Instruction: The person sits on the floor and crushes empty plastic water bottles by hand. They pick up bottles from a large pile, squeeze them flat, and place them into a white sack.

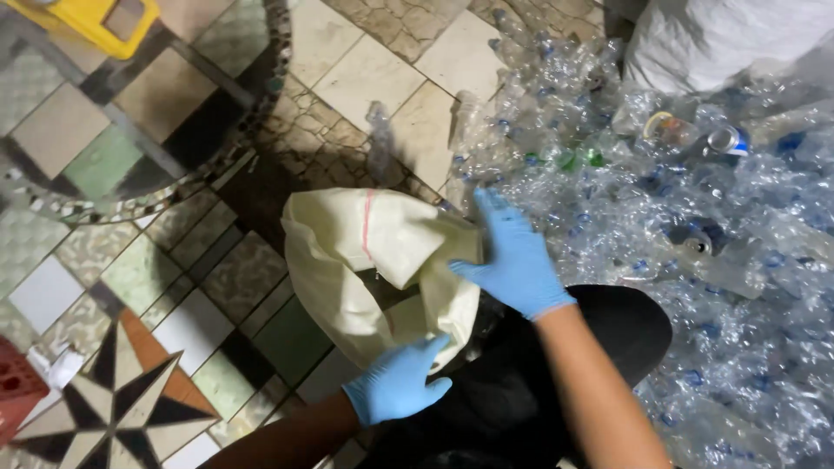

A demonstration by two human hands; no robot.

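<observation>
A cream woven sack [347, 252] with a thin red stripe lies open-mouthed on the tiled floor in front of me. My left hand [398, 382], in a blue glove, grips the sack's near lower edge. My right hand [512, 256], also gloved in blue, holds the sack's upper right rim, next to a large heap of crushed clear plastic bottles [660, 217]. My dark-clothed knee [599, 339] sits just below the right hand.
The bottle heap spreads over the whole right side. A full white sack [721, 39] stands at the top right. One loose clear bottle [380, 130] lies on the tiles above the sack. A yellow plastic object [87, 22] is at top left, a red crate [17, 386] at far left.
</observation>
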